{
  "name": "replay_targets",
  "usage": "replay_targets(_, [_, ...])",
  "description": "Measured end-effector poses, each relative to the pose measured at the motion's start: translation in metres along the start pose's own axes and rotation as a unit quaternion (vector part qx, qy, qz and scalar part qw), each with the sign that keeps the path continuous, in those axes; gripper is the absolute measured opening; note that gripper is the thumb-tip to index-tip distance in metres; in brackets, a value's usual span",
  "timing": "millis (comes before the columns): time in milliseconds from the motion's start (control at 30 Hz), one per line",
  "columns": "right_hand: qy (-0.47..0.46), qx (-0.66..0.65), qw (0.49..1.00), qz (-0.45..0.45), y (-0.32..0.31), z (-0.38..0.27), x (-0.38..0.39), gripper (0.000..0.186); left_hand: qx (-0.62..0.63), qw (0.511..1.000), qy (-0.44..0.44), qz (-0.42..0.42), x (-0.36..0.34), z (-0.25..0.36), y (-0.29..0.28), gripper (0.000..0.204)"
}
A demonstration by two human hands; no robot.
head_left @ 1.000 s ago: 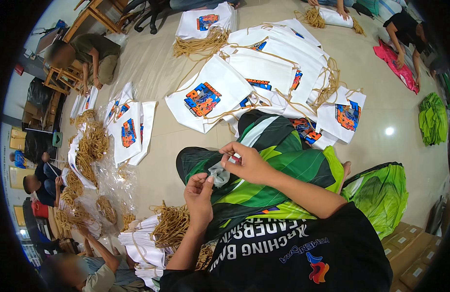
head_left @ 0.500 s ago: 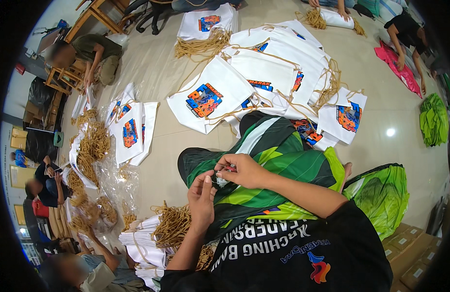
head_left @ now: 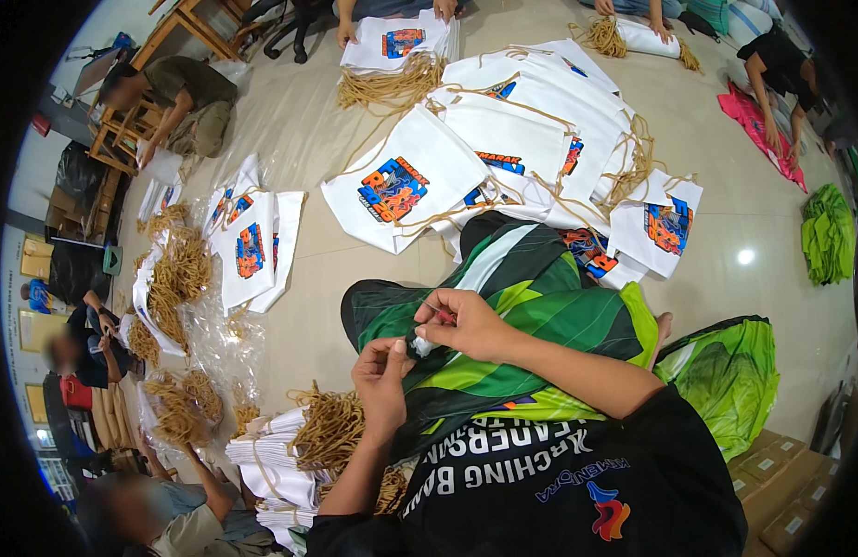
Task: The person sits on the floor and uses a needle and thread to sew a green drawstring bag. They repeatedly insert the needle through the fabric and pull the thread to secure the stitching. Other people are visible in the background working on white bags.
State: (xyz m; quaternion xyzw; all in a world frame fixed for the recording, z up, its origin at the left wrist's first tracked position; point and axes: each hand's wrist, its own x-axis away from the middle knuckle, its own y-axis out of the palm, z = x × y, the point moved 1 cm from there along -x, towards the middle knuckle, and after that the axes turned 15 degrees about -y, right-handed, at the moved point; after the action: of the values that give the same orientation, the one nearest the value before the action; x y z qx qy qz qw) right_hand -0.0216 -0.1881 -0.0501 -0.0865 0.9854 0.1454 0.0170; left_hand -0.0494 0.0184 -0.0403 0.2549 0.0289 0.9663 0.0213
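Note:
A green, black and white patterned garment (head_left: 540,311) lies spread over my lap. Its dark edge, with a small white patch (head_left: 419,347), is bunched up between my two hands. My left hand (head_left: 382,385) pinches this edge between thumb and fingertips. Just right of it, my right hand (head_left: 475,327) is closed with its fingertips close to the same edge. A small red object (head_left: 445,317) shows among the right fingers; most of it is hidden, so its kind is unclear.
Printed white drawstring bags (head_left: 512,130) with tan cords spread ahead. Banded white bags (head_left: 271,464) stack by my left arm, cord bundles (head_left: 174,278) beyond. A lime-green garment (head_left: 726,381) lies right, near cardboard boxes (head_left: 786,483). Several people sit around, one handling a pink garment (head_left: 758,135).
My hands have shifted slightly on the garment, and more of its white patch shows between them. At the far side, a person's hands now rest on the stack of white bags.

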Motion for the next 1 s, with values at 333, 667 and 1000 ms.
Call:
replay_targets(333, [0.018, 0.008, 1.0, 0.019, -0.005, 0.004, -0.006, 0.021, -0.525, 0.837, -0.113, 0.105, -0.023, -0.011, -0.213, 0.02])
replay_targets(667, [0.015, 0.018, 1.0, 0.011, -0.005, 0.006, -0.004, 0.022, -0.707, 0.699, 0.059, 0.087, -0.013, -0.011, -0.157, 0.016])
replay_targets(1000, [0.022, -0.012, 1.0, 0.015, -0.002, 0.005, -0.005, 0.023, -0.351, 0.91, 0.22, 0.017, -0.004, 0.04, 0.015, 0.011])
